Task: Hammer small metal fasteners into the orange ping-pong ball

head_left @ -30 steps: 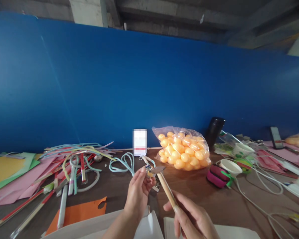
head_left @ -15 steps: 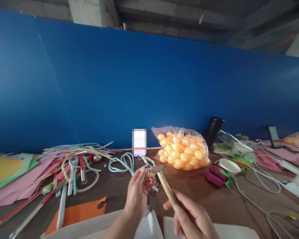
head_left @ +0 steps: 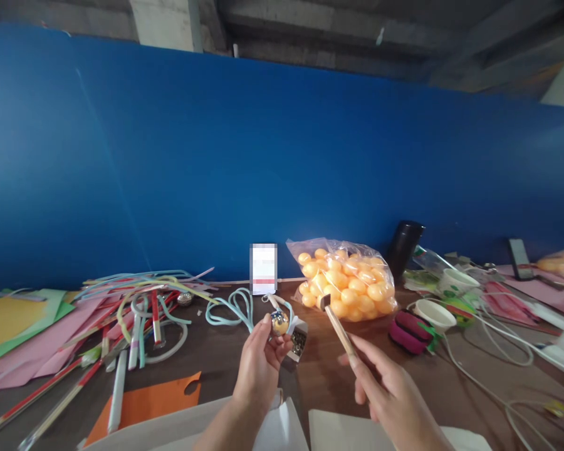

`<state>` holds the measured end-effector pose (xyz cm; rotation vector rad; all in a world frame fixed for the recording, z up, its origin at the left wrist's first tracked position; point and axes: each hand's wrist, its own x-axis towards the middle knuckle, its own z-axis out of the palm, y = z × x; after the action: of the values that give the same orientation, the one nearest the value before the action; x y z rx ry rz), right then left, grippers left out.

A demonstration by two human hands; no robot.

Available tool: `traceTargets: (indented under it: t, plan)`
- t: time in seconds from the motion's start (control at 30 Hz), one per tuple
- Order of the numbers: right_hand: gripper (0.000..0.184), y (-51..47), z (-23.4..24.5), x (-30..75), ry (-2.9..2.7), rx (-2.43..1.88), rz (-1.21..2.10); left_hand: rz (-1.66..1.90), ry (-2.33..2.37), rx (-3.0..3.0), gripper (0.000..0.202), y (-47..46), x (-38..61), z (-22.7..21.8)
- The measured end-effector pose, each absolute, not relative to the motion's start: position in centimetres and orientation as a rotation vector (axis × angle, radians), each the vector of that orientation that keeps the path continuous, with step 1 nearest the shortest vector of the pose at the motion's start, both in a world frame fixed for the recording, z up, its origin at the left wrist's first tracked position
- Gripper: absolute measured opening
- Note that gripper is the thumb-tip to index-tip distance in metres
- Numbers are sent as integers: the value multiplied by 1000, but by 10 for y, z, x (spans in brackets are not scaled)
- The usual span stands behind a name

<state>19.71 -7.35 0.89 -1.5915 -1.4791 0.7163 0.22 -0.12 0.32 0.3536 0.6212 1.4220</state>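
My left hand (head_left: 261, 360) pinches a small round ball (head_left: 279, 322), shiny and decorated, between fingertips above the brown table (head_left: 216, 363). My right hand (head_left: 390, 391) grips a thin wooden-handled tool (head_left: 337, 329), its dark tip raised up and to the right of the ball, apart from it. A small open box of tiny metal bits (head_left: 298, 341) lies on the table just beside the ball. Behind the tool sits a clear bag of orange balls (head_left: 345, 282).
Coloured straws, pens and paper sheets (head_left: 122, 313) clutter the left. An orange paper piece (head_left: 145, 401) lies near. A light blue cord (head_left: 232, 307), a black cup (head_left: 404, 247), paper cups (head_left: 435, 313), a pink pouch (head_left: 411, 331) and white cables (head_left: 498, 351) fill the right. Blue wall behind.
My right hand has pulled the tool away from the ball, up and to the right. The left hand stays in place with the ball, now uncovered.
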Motion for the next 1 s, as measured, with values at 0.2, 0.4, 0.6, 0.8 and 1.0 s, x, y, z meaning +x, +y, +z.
traceTargets:
  t: [0.2, 0.4, 0.6, 0.8, 1.0]
  plan:
    - [47, -67, -1, 211, -1851, -2017, 301, 1446, 636, 344, 14, -3, 1, 5]
    - [48, -73, -4, 202, -2055, -2180, 175, 1443, 655, 330, 13, -3, 0, 6]
    - [25, -72, 15, 199, -2062, -2132, 59, 1455, 658, 336, 14, -2, 0, 6]
    - [21, -49, 38, 177, -2238, -1946, 56, 1461, 663, 375, 14, -2, 1, 4]
    - [14, -3, 44, 147, -2430, -1923, 145, 1454, 666, 421, 19, -1, 1, 3]
